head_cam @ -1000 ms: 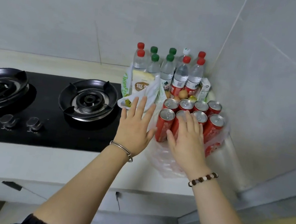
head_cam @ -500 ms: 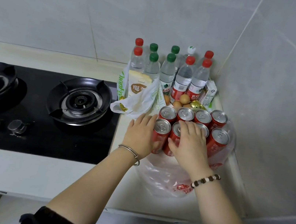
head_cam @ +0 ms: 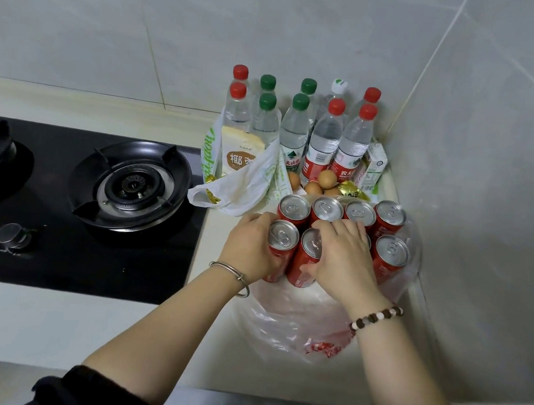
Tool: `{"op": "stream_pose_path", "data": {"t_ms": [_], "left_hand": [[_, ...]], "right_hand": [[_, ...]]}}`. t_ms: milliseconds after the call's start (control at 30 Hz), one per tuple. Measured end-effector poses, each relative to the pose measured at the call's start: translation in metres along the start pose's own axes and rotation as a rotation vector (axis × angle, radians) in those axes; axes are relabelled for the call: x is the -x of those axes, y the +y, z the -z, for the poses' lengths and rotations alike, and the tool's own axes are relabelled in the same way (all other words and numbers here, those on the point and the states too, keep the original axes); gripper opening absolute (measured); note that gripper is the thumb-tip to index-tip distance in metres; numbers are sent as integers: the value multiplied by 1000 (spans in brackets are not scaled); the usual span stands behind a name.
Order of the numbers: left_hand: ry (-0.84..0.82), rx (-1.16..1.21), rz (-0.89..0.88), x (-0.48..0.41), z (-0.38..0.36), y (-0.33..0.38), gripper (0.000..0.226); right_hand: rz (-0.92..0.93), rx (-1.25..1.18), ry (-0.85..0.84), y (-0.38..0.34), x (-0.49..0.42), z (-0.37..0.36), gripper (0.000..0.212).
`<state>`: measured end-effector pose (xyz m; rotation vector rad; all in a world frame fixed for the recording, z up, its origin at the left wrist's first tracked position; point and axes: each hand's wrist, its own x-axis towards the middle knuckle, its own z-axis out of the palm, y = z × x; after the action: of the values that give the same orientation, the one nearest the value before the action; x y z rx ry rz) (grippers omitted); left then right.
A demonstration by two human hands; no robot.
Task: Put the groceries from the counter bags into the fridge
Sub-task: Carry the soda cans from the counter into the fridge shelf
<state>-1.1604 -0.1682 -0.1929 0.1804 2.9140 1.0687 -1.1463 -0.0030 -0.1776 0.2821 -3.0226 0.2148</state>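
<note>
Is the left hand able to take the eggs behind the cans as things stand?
Probably not yet: the left hand grips a front can, and two rows of cans stand before the eggs.

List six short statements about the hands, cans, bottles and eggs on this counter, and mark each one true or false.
1. The left hand grips a red can. True.
2. The bottles lie on their sides. False: they stand upright.
3. The cans stand in an open clear plastic bag. True.
4. All the bottles are topped in green. False: several caps are red and one is white.
5. The eggs lie on the stove. False: they lie between the bottles and the cans.
6. The right hand holds a second can. True.
</note>
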Motion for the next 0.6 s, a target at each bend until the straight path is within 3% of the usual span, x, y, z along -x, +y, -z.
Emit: {"op": "stream_pose_path", "data": {"t_ms": [167, 333, 600], "left_hand": [[30, 45, -18, 5, 2, -2, 44], [71, 203, -58, 8, 15, 5, 48], [123, 462, -113, 21, 56, 19, 61]], "right_hand": [[14, -61, -15, 1, 7, 4, 81], [5, -202, 30, -4, 11, 25, 68], [-5, -548, 125, -20, 10, 66, 65]]}}
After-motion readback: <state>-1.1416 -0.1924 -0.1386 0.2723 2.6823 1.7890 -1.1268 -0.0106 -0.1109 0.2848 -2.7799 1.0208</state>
